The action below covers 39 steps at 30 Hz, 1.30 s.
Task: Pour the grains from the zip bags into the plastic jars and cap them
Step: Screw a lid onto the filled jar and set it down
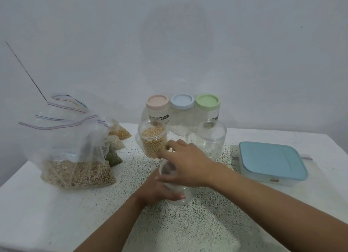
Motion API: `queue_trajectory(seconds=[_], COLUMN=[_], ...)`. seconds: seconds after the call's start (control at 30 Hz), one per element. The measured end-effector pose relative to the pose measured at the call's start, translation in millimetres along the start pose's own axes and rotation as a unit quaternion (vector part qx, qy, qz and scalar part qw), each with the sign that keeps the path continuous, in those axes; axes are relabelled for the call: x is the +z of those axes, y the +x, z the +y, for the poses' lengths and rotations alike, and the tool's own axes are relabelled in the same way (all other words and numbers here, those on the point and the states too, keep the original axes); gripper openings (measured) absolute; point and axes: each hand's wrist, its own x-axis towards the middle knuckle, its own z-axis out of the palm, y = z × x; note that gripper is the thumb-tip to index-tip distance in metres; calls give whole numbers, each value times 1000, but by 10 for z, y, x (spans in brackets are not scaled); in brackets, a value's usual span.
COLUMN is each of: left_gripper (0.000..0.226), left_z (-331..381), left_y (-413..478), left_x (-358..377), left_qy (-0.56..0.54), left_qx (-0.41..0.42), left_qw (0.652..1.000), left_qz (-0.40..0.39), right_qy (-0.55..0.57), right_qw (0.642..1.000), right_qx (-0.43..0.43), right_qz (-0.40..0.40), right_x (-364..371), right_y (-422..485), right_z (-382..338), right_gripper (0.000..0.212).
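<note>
One clear jar point(186, 195), left grip point(158, 191) round it, right grip point(186, 167) over top

Most likely a home kitchen or pantry corner. A white tabletop point(28, 214) stands against a bare, pale wall point(169, 44). Zip bags of grains point(75, 168) crowd its left edge. Clear plastic jars point(182, 119) with pink, blue and green screw lids line the far edge. A blue-lidded food box point(271, 161) sits near the right edge, and a speckled covering point(188, 223) spreads across the middle.
</note>
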Motion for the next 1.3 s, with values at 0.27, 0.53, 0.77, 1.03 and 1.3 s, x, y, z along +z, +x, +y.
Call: queue_trajectory(seconds=[0.27,0.53,0.77,1.03,1.3], left_gripper=[82,81,95,102,111], left_z=[-60,-87,-208,-319,-84], left_y=[6,11,7,-24,70], left_x=[-26,-15,-3,48,245], left_qy=[5,20,3,4,51], left_qx=[-1,-2,-17,-57,-75], left_qw=[1000,1000,999,997,995], left_qz=[1,-7,30,42,48], right_qy=[145,54,358,213,98], right_qw=[985,996,908,943,965], right_qx=[-57,0,96,206,239], right_qz=[-79,-67,194,154,37], right_x=[-111,10,-107,569,808], right_y=[-5,-74,-377,-1000,-1184], right_z=[73,120,502,815,807], right_gripper=[54,77,67,63,51])
